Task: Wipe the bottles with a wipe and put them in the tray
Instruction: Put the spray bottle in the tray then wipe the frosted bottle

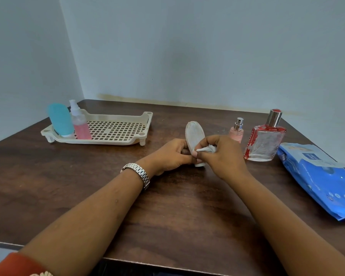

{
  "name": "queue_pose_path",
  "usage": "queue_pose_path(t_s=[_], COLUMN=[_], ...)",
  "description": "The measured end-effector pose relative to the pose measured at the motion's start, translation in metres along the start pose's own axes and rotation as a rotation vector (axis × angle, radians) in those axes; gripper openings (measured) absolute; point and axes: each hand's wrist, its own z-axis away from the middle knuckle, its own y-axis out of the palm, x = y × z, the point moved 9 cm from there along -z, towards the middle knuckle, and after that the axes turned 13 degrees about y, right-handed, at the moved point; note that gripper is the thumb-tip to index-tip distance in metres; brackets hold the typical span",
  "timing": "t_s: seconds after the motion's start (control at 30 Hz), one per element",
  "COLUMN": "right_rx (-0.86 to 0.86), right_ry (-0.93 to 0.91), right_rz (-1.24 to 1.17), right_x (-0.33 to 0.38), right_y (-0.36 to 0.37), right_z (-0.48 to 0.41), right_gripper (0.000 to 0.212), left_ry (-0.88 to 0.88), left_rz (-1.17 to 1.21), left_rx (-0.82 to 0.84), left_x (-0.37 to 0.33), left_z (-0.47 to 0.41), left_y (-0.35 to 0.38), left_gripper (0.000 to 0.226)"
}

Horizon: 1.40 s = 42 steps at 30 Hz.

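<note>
A white oval squeeze bottle [194,135] stands cap-down at the table's middle, and my left hand [170,156] grips its lower part. My right hand [222,155] presses a crumpled white wipe [207,149] against the bottle's right side. The beige perforated tray [116,129] lies at the back left. In its left end stand a teal bottle [60,120] and a pink spray bottle [79,124]. A small pink spray bottle [237,131] and a large red-trimmed glass perfume bottle [265,141] stand on the table to the right.
A blue pack of wipes [319,180] lies at the right edge of the dark wooden table [68,186]. Walls close off the back and left. A metal watch [138,174] is on my left wrist.
</note>
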Motion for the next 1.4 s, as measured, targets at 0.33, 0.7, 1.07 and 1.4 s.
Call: queue_pose_path(t_s=[0.33,0.7,1.07,1.4], right_rx=[-0.036,-0.059,-0.052,-0.02], right_ry=[0.2,0.173,0.196,0.117], right_rz=[-0.043,-0.084,-0.21,-0.197], right_x=[-0.02,-0.021,-0.037,-0.029], right_y=[-0.005,-0.008,-0.011,-0.011], right_z=[-0.003,-0.008,-0.013,-0.011], right_gripper=[0.029,0.026,0.023,0.013], left_ry=[-0.018,-0.016,-0.012,0.007], left_rz=[-0.002,0.022,0.024,0.01], left_rx=[0.021,0.049,0.052,0.04], left_x=[-0.002,-0.002,0.003,0.002], left_z=[0.001,0.001,-0.002,-0.002], left_y=[0.003,0.005,0.004,0.003], left_gripper=[0.04,0.035,0.038,0.035])
